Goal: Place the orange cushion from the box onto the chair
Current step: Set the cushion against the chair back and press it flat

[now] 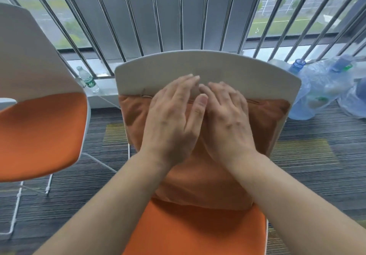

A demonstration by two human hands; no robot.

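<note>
The orange cushion (200, 177) stands on the orange seat of the chair (198, 68) in front of me, leaning against its white backrest. My left hand (174, 120) lies flat on the cushion's upper left, fingers stretched toward the backrest. My right hand (227, 116) rests flat beside it on the upper right, fingertips touching the backrest edge. Both palms press on the cushion without gripping it. No box is in view.
A second white chair with an orange seat (39, 133) stands close at the left. A small water bottle (88, 79) stands on the window ledge behind. Large blue water jugs (316, 88) lie at the right. Metal window bars (158, 16) close off the far side.
</note>
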